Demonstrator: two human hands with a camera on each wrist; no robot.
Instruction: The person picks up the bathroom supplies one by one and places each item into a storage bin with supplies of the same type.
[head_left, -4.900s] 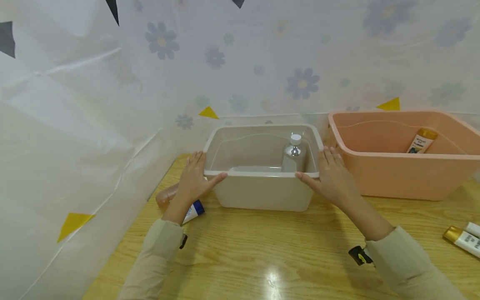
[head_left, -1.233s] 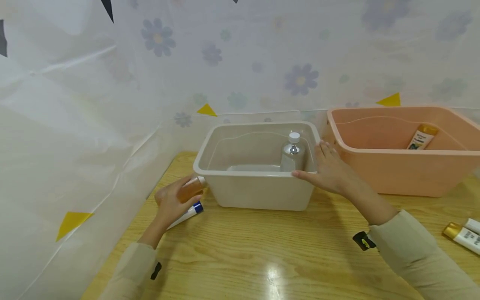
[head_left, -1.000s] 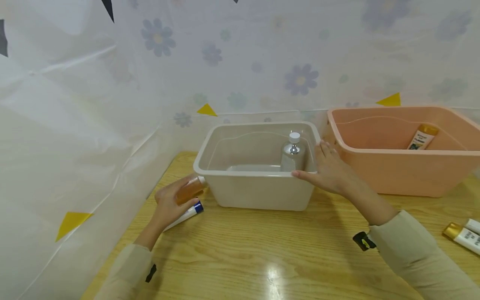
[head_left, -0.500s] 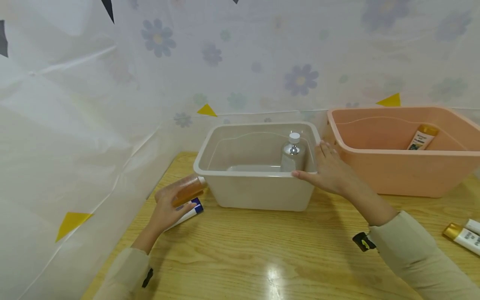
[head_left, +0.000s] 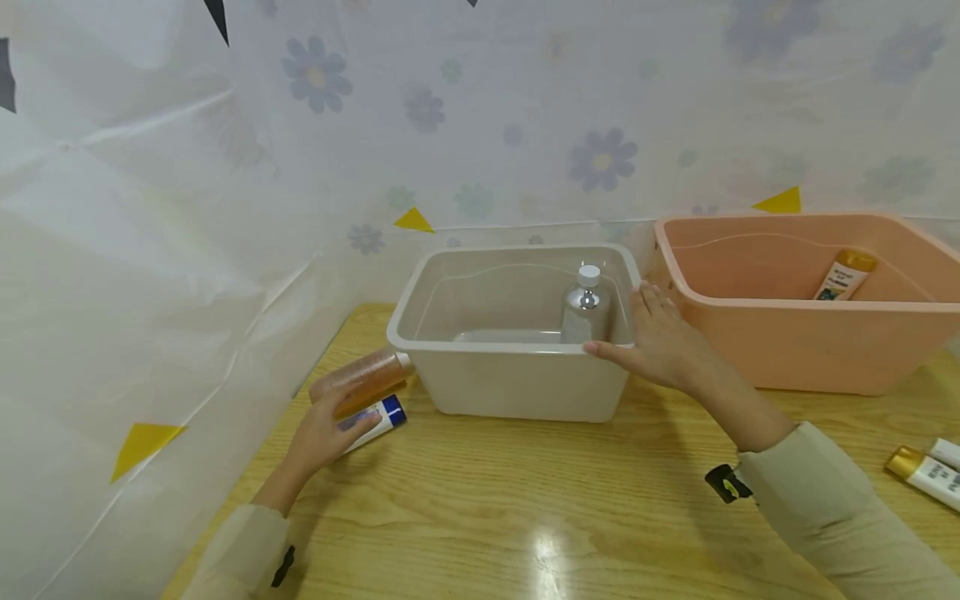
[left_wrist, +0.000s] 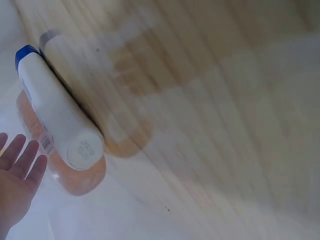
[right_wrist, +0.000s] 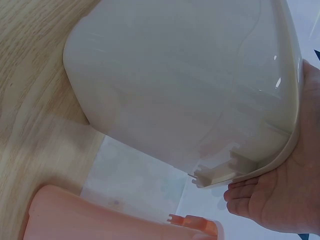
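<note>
Wooden surface [head_left: 525,500]: your left hand [head_left: 318,433], fingers straight, rests on an amber bottle [head_left: 363,383] lying cap toward the beige bin [head_left: 510,379]; your open right hand [head_left: 660,346] steadies that bin, holding a clear bottle [head_left: 587,308].

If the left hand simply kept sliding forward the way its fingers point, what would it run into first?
Most likely the amber translucent bottle lying on its side: the left hand already reaches its near end, beside the white tube with a blue cap. Past the bottle stands the beige plastic tub, though depth is hard to judge.
</note>
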